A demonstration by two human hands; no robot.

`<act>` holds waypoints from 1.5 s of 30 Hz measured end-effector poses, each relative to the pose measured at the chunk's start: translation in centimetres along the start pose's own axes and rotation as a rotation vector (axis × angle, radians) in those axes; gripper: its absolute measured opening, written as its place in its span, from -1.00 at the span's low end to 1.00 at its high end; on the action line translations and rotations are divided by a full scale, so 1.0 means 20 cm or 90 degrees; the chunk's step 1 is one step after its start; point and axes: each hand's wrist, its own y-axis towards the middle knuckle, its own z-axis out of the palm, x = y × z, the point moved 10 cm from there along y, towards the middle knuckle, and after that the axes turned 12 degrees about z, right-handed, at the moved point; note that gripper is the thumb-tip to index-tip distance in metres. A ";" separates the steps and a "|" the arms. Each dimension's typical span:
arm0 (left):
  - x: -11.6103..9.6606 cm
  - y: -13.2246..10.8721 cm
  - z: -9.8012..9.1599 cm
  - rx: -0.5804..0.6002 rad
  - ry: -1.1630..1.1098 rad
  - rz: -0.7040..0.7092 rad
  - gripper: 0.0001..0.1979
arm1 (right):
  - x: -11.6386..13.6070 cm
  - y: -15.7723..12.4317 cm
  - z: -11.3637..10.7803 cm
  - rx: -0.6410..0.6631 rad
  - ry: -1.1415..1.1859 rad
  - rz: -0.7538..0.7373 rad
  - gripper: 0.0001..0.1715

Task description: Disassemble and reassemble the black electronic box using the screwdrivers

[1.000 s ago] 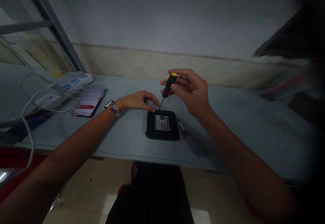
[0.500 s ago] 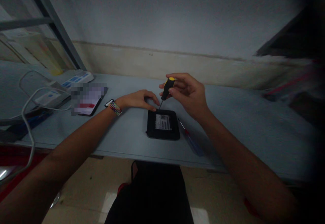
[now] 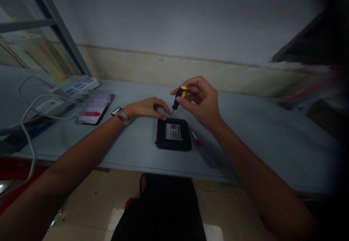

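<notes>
A flat black box (image 3: pixel 160 133) with a white printed label (image 3: pixel 173 131) lies on the table. My right hand (image 3: pixel 200 101) is closed around the black and yellow handle of a screwdriver (image 3: pixel 177 97). The screwdriver leans, with its tip down at the box's far edge, left of the middle; the exact contact point is too small to make out. At the far left corner my left hand (image 3: pixel 149 108) has its thumb against the box, and its index finger arches apart from the thumb. A second screwdriver (image 3: pixel 205 155), with a clear bluish handle and red collar, lies right of the box.
A phone (image 3: pixel 95 108) with a partly blurred screen rests to the left, beside a white power strip (image 3: pixel 84 84) and a looping white cable (image 3: pixel 25 124). A metal frame (image 3: pixel 58 26) rises at the back left. The wall (image 3: pixel 163 66) borders the table's far side.
The screwdriver handle has turned slightly and tilts a little differently in my right hand, its tip staying at the box's far edge. The whole view has shifted slightly. My left hand keeps its place.
</notes>
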 end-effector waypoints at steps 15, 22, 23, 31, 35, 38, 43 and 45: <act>0.00 0.00 0.00 -0.012 -0.013 -0.007 -0.68 | -0.03 0.02 0.07 0.074 0.076 0.092 -0.36; -0.01 0.00 0.00 -0.010 -0.010 -0.005 -0.69 | -0.05 0.01 0.05 0.058 0.070 0.072 -0.46; -0.01 0.00 0.00 -0.010 -0.010 -0.006 -0.69 | -0.05 0.01 0.05 0.061 0.070 0.066 -0.49; 0.00 0.00 0.00 -0.003 0.004 -0.005 -0.69 | -0.01 0.00 0.06 0.091 0.101 0.036 -0.65; 0.00 0.00 0.01 0.006 -0.006 -0.008 -0.69 | 0.03 0.00 0.07 0.049 0.063 0.039 -0.59; 0.01 0.00 0.01 0.005 -0.010 -0.008 -0.68 | 0.00 0.02 0.08 0.046 0.069 0.065 -0.48; 0.01 -0.01 0.01 0.020 0.013 -0.010 -0.64 | -0.03 0.04 0.11 0.138 0.123 0.089 -0.56; 0.00 -0.01 0.01 0.024 0.013 -0.013 -0.63 | -0.03 0.05 0.10 0.167 0.149 0.090 -0.59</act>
